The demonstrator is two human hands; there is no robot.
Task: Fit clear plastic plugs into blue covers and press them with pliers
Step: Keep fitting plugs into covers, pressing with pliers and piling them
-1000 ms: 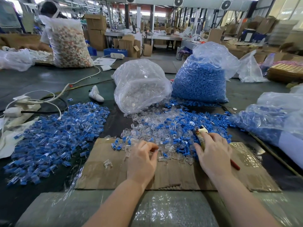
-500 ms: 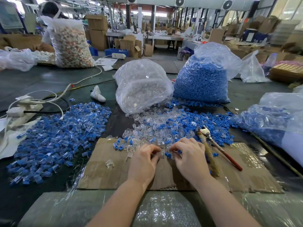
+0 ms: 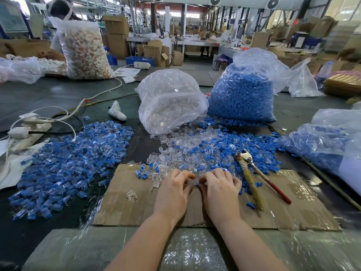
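My left hand [image 3: 173,190] and my right hand [image 3: 220,190] meet fingertip to fingertip over the cardboard sheet [image 3: 293,208]. Between them I pinch a clear plug [image 3: 192,180] in the left fingers and a blue cover [image 3: 197,184] in the right; both are mostly hidden by fingers. Just beyond lies the mixed heap of clear plugs and blue covers [image 3: 205,153]. The pliers [image 3: 252,177], with one wrapped handle and one red handle, lie on the cardboard to the right of my right hand. A pile of assembled blue-and-clear pieces [image 3: 70,165] spreads at the left.
A bag of clear plugs [image 3: 170,102] and a bag of blue covers [image 3: 244,90] stand behind the heap. Another bag of blue parts [image 3: 328,141] lies at the right. A power strip and cables [image 3: 29,126] sit far left. A loose clear plug [image 3: 130,194] rests on the cardboard.
My right hand let go of the pliers, which now lie on the cardboard, and moved left to meet my left hand. Both hands now pinch small parts between them.
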